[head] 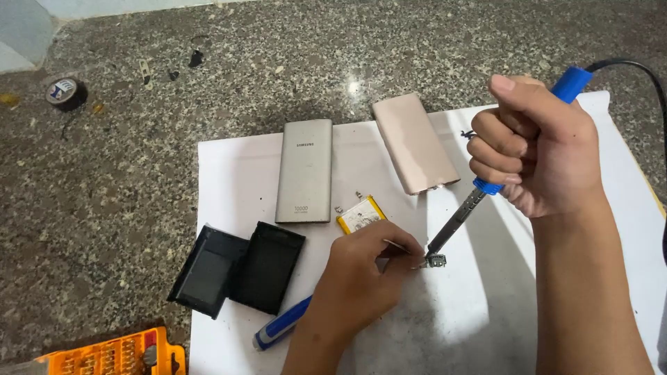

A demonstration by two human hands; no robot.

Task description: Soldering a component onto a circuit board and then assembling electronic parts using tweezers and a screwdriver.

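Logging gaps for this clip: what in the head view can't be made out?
- Small metal part under the soldering iron tip: too small to identify.
- Thin tool in the left hand: mostly hidden by the fingers.
- Blue and white pen-like tool: upper end covered by the left wrist.
- Orange bit case: cut off by the bottom edge.
- Iron's cord: leaves the right edge.

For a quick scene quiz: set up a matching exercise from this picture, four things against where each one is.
Things:
1. soldering iron
2. tape roll
3. orange bit set
4. blue pen

Places:
A. bottom left corner
B. in the right hand
C. far left on the stone counter
D. on the white sheet, beside the left hand

Pairs: 1-B, 2-C, 3-A, 4-D
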